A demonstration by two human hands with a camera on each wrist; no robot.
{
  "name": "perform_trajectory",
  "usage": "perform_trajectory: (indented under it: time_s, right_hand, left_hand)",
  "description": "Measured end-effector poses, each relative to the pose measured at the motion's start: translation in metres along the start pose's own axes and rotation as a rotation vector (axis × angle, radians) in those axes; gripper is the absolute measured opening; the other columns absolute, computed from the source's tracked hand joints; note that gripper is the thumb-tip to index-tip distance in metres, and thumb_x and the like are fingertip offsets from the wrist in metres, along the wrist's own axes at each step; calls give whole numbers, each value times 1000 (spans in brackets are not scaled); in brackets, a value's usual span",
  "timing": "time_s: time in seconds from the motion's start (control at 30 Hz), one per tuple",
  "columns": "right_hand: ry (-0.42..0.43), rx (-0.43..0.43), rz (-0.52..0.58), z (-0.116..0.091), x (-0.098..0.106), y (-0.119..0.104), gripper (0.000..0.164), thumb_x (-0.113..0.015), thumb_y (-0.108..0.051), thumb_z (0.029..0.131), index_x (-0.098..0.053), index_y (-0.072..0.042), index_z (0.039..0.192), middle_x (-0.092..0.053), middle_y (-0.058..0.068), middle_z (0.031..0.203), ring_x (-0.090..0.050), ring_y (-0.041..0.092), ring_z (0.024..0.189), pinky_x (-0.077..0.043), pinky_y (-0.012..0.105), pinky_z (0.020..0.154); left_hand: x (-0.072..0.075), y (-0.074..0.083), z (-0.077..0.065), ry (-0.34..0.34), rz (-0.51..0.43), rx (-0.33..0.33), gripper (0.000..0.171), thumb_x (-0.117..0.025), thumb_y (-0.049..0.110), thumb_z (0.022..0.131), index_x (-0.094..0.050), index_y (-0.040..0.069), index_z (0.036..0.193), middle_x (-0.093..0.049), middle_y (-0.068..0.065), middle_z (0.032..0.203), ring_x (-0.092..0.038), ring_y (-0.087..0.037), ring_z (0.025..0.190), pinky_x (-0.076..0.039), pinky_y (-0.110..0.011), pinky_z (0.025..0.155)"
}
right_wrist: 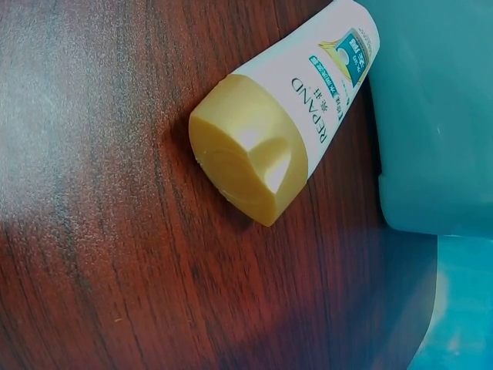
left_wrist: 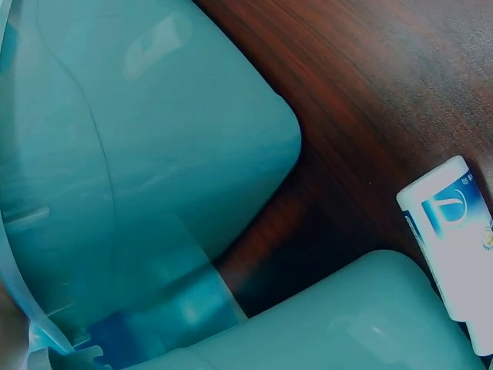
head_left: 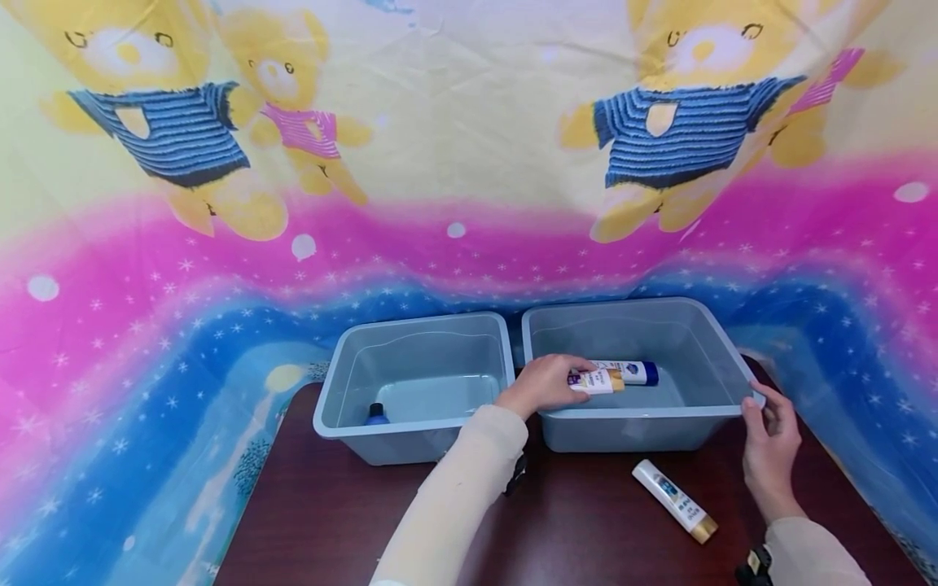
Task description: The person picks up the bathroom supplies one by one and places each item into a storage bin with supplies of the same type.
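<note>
Holding a gold-capped tube at the opening of the right bin, the left hand shows clearly in the head view; there the right hand pinches that bin's rim. Only the right wrist view makes REPAND readable on tube 2, lying on the table.

Glossy tube cap, smooth plastic bins, shiny wood-grain tabletop, wrinkled cloth backdrop

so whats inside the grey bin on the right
A blue-capped white tube lies in the bin. The left hand and the gold-capped tube it holds cover part of it. The bin's near wall hides the floor just behind.
</note>
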State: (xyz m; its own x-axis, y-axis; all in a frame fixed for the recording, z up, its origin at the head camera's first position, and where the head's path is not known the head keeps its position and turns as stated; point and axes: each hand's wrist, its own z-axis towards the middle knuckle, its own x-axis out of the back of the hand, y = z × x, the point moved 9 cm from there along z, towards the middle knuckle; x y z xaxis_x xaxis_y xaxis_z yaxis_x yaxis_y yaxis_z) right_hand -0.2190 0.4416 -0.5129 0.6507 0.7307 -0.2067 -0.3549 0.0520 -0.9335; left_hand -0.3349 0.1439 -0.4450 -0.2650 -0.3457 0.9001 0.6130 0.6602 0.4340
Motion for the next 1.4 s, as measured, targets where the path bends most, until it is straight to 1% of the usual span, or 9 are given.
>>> perform_trajectory:
  time_s: [0.1,0.23,0.5,0.7,0.83,0.9,1.1,1.23,1.4]
  right_hand:
    - [2,1,-10,0,0,0,33,-58,-3,98,-61,-2,131,-57,-6,124,-52,8,107,-41,12,81]
    - [4,-4,-8,0,0,1,33,-58,-2,98,-61,-2,131,-57,-6,124,-52,8,107,-41,12,81]
    - [-2,15,21,1,0,1,33,-58,-1,98,-61,-1,131,-57,-5,123,-52,8,105,-41,13,81]
    - [-3,-4,6,0,0,2,33,-58,-3,98,-60,-2,131,-57,-6,124,-52,7,106,-41,12,81]
    - [-2,-26,-11,-1,0,1,33,-59,-5,98,-61,-3,131,-57,-6,125,-52,8,106,-41,11,81]
    - [-2,-20,-14,-1,0,0,32,-59,-4,98,-61,-3,131,-57,-6,124,-53,8,105,-42,11,81]
    - [4,13,2,-2,1,-4,31,-59,-2,98,-62,0,128,-59,-5,120,-54,8,103,-42,12,80]
    - [-2,7,-19,-1,0,-3,31,-59,-3,98,-62,-1,129,-58,-7,122,-53,7,106,-41,12,81]
    - [-4,-5,-20,-1,0,-1,32,-58,-3,98,-61,-2,130,-57,-8,124,-52,7,107,-41,11,82]
  left_hand:
    - [-1,1,0,5,21,-15,46,-76,35,87,-66,29,131,-63,8,129,-55,-4,99,-46,-19,83]
    - [-4,3,0,-4,53,-28,46,-76,34,87,-66,30,132,-62,8,131,-55,-5,101,-46,-19,84]
    - [-4,3,0,7,49,-30,45,-76,33,88,-66,30,132,-62,8,130,-55,-5,103,-46,-20,86]
    - [0,1,-3,42,-8,-17,40,-71,25,93,-64,25,133,-64,13,123,-60,-5,102,-48,-17,77]
    - [2,1,-5,62,-23,-15,38,-70,25,94,-65,26,131,-64,15,120,-59,-2,100,-47,-15,75]
    - [3,1,-6,68,-33,-21,37,-69,26,94,-65,26,131,-64,15,121,-59,-2,100,-47,-16,76]
    - [7,9,-8,89,-66,-47,33,-67,27,96,-66,28,129,-63,16,123,-59,-2,105,-48,-18,81]
    - [10,16,-9,105,-55,-71,31,-66,29,97,-67,29,128,-63,17,123,-59,-1,104,-47,-17,78]
    - [15,24,-13,142,-49,-96,29,-64,30,98,-67,30,127,-62,16,125,-58,-3,106,-46,-16,75]
